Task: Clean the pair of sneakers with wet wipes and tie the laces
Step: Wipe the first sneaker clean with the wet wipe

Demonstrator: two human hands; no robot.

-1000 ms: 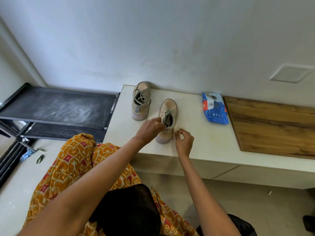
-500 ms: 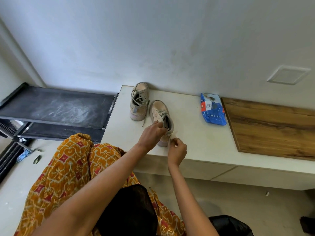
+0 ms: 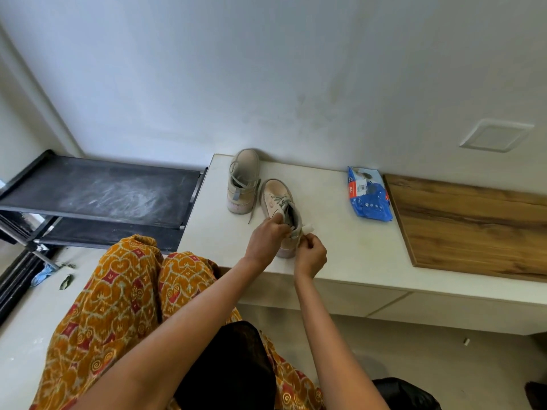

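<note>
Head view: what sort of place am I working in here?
Likely a home entryway or shoe corner: a black shoe rack stands beside a low white bench against a plain wall, with sneakers and a wipes pack on it.

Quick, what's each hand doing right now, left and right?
Left hand: grips the near sneaker at its collar.
Right hand: pinches a small white wipe against that sneaker's heel side.
</note>
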